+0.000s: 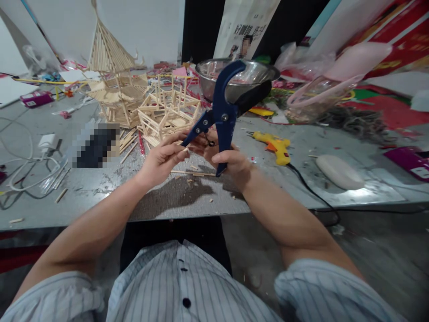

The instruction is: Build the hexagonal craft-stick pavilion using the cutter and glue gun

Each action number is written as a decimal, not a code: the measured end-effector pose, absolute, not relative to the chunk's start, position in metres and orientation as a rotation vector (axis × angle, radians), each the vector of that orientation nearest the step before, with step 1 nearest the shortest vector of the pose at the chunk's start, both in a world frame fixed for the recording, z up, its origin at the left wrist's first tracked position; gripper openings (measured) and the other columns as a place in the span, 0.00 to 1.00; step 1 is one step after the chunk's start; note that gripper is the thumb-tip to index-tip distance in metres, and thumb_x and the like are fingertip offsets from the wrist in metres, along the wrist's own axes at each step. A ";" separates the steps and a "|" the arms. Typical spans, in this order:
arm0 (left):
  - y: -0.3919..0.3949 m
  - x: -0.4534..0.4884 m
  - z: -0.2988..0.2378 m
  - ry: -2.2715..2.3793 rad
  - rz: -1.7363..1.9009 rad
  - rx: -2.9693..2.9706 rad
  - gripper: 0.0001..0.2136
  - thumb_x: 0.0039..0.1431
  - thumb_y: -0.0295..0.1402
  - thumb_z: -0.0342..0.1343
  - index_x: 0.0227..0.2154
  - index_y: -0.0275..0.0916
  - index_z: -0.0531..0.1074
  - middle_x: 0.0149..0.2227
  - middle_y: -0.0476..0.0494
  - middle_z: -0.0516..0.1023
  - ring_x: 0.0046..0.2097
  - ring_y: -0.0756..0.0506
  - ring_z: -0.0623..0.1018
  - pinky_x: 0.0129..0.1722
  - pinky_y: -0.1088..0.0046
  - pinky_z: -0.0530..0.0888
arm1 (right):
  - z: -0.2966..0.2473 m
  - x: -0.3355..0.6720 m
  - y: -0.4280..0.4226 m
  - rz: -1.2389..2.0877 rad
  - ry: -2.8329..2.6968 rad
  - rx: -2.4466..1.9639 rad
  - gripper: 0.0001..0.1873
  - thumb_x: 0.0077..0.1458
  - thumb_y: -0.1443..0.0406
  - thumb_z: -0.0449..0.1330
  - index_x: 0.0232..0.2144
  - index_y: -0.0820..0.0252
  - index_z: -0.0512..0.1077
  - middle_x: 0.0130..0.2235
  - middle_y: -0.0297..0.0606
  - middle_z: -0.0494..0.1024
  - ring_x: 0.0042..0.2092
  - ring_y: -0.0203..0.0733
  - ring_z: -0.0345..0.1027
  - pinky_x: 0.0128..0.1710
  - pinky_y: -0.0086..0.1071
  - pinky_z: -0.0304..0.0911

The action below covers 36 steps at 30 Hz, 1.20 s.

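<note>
My right hand (231,162) grips the lower handle of a blue cutter (224,112) with a black upper handle, held upright over the grey table (187,197). Pinched in my left hand (166,156) is a thin wooden stick (183,144), whose end sits at the cutter's jaws. Both hands are close together above the table's near edge. Short stick offcuts (192,172) lie right below them.
A stick-built pagoda model (112,76) and an open stick frame (167,112) stand behind the hands. A steel bowl (234,78), a yellow glue gun (275,145) with a black cord, a white oval object (339,171), chargers and cables (30,165) lie around.
</note>
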<state>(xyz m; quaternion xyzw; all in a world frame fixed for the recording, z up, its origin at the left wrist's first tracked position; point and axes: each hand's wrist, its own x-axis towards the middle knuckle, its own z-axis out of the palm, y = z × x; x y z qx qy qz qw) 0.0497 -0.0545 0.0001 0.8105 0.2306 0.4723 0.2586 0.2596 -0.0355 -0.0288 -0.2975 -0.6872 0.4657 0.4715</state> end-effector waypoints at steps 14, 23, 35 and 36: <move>-0.050 0.050 -0.010 0.888 1.383 1.902 0.20 0.61 0.52 0.54 0.30 0.37 0.74 0.24 0.49 0.71 0.22 0.56 0.67 0.22 0.81 0.66 | -0.009 0.268 -0.051 0.411 -1.786 -1.006 0.15 0.45 0.59 0.58 0.38 0.52 0.67 0.35 0.36 0.76 0.38 0.45 0.71 0.43 0.44 0.68; -0.046 0.049 -0.010 0.816 1.497 2.128 0.22 0.64 0.52 0.49 0.24 0.38 0.68 0.18 0.52 0.61 0.21 0.54 0.59 0.20 0.77 0.57 | -0.025 0.268 -0.032 0.175 -2.135 -1.186 0.36 0.37 0.64 0.59 0.53 0.60 0.64 0.51 0.48 0.74 0.48 0.56 0.71 0.49 0.50 0.67; -0.042 0.047 -0.017 0.908 1.446 2.138 0.24 0.63 0.55 0.47 0.26 0.39 0.69 0.19 0.50 0.64 0.22 0.53 0.63 0.22 0.76 0.61 | -0.009 0.263 -0.042 0.259 -2.226 -1.319 0.37 0.39 0.66 0.60 0.56 0.58 0.63 0.55 0.46 0.72 0.54 0.57 0.68 0.54 0.48 0.62; -0.041 0.047 -0.018 0.910 1.449 2.140 0.23 0.63 0.54 0.47 0.25 0.39 0.69 0.19 0.50 0.65 0.22 0.53 0.63 0.22 0.76 0.61 | -0.008 0.263 -0.042 0.265 -2.228 -1.322 0.37 0.39 0.66 0.60 0.56 0.58 0.63 0.55 0.47 0.72 0.54 0.57 0.68 0.54 0.48 0.62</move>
